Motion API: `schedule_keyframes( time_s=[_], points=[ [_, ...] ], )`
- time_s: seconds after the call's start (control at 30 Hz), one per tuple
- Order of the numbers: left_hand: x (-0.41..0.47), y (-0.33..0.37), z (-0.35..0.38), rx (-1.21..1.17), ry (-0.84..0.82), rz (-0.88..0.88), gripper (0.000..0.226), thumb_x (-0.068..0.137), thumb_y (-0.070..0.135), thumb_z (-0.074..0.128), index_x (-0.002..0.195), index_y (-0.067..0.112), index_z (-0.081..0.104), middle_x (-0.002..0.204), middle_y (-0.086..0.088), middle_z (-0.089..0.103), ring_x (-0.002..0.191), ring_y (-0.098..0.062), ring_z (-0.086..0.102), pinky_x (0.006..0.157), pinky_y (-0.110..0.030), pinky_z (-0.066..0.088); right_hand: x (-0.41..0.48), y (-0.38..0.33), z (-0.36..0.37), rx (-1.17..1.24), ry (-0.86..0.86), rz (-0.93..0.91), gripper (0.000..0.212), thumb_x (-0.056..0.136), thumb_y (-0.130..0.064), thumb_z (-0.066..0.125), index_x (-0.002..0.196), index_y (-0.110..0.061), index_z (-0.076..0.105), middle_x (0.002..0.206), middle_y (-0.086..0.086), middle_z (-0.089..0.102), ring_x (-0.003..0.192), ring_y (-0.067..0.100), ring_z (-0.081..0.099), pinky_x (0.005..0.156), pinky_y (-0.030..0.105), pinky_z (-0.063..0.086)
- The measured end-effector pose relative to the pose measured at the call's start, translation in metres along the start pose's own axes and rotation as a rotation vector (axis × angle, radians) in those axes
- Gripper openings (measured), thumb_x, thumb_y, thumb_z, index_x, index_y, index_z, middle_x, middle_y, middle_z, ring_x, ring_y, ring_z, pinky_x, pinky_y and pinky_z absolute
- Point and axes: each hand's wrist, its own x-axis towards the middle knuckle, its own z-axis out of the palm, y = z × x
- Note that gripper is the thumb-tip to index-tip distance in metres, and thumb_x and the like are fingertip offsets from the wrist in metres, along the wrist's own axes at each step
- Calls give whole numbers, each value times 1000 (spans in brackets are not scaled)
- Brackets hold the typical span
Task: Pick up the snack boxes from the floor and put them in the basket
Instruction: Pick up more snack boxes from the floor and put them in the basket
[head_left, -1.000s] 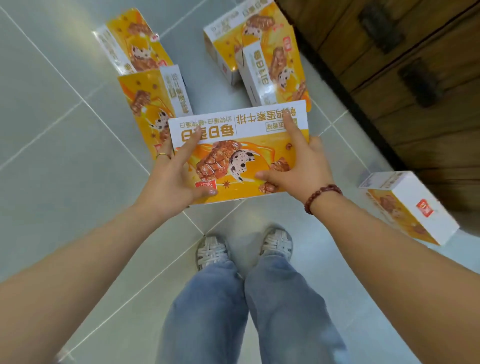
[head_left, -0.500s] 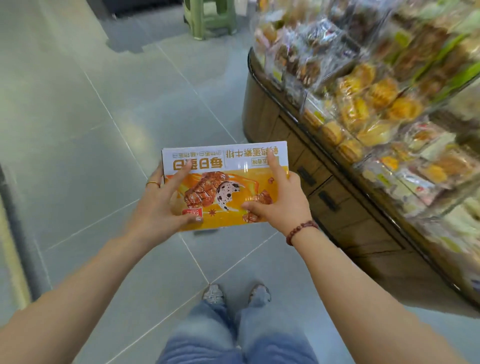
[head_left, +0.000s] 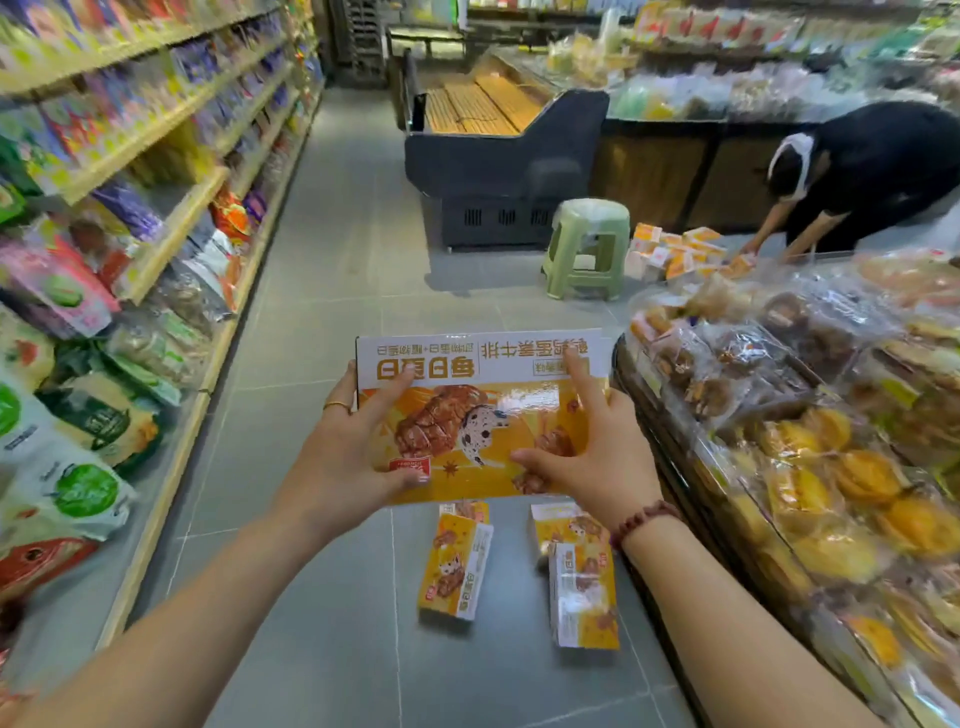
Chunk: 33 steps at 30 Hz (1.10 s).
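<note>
Held aloft: snack box (head_left: 483, 410), left hand (head_left: 348, 457) and right hand (head_left: 597, 457) clamped on ends; perhaps three boxes (head_left: 456, 566) on floor (head_left: 337, 291).

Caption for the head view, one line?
Left hand and right hand hold a snack box over other boxes on the floor.

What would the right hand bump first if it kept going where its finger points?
The right hand grips the snack box; carrying it onward, the aisle looks free until maybe the green stool, depth unclear.
</note>
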Motion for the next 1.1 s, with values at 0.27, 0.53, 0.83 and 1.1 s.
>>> schedule_keyframes(
  time_s=[0.27, 0.53, 0.83, 1.1],
  points=[
    [-68, 60, 18, 46, 251, -245, 100, 60, 21, 86, 134, 52, 27, 150, 3, 22, 138, -12, 23, 112, -32, 24, 11, 9, -34, -13, -228, -275, 109, 61, -52, 79, 141, -53, 5, 124, 0, 37, 106, 15, 49, 90, 32, 46],
    [-198, 94, -4, 228, 517, -613, 102, 60, 29, 86, 128, 64, 19, 153, 6, 17, 137, -15, 24, 110, -34, 27, -35, -44, 15, 76, -551, -585, 109, 58, -57, 79, 135, -62, 3, 112, -8, 34, 106, 14, 51, 86, 34, 51],
    [-370, 148, -11, 345, 834, -936, 100, 57, 25, 88, 130, 57, 27, 150, 2, 22, 139, -15, 21, 109, -22, 19, -161, -114, 66, 119, -905, -955, 111, 61, -57, 77, 137, -60, -3, 116, -6, 36, 110, 15, 49, 83, 30, 48],
    [-531, 213, 17, 332, 1073, -1186, 99, 58, 25, 87, 127, 61, 26, 153, 4, 15, 140, -7, 14, 102, -6, 13, -324, -144, 87, 89, -1157, -1208, 111, 62, -59, 75, 138, -57, -4, 133, -1, 34, 119, 14, 47, 84, 29, 46]
  ],
)
